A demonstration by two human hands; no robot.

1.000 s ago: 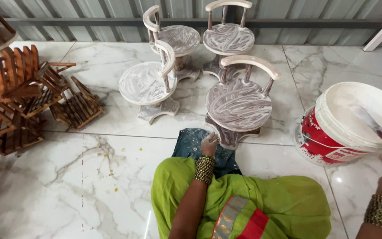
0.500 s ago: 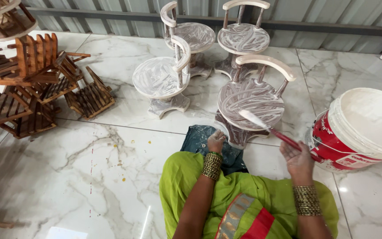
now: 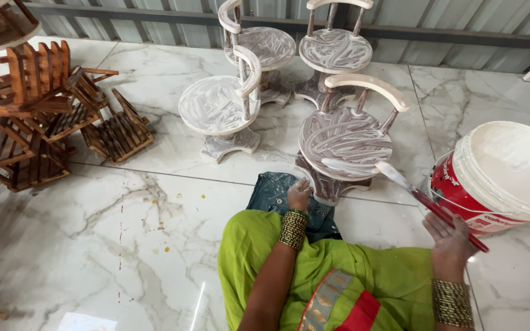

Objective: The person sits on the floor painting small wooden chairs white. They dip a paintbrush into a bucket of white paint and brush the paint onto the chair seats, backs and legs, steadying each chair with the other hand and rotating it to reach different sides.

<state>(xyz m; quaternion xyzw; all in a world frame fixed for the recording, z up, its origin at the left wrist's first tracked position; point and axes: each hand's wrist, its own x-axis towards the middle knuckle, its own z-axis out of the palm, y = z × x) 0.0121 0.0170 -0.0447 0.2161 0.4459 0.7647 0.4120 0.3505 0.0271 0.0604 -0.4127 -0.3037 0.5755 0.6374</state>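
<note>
Two hands busy here: the right hand [image 3: 451, 236] is curled around a red-handled paintbrush [image 3: 427, 202] whose white-loaded bristles touch the front rim of the nearest small round chair [image 3: 346, 142], while the left hand [image 3: 299, 194] is closed in a loose fist against that chair's base, though I can't tell if it's really gripping it. Looks like mid-coat priming to me, so the next stroke probably needs steady, even passes across that streaky white seat, where brownish wood still shows through. The white paint bucket [image 3: 505, 175] sits just right, and three more whitened chairs [image 3: 219, 105] stand behind.
</note>
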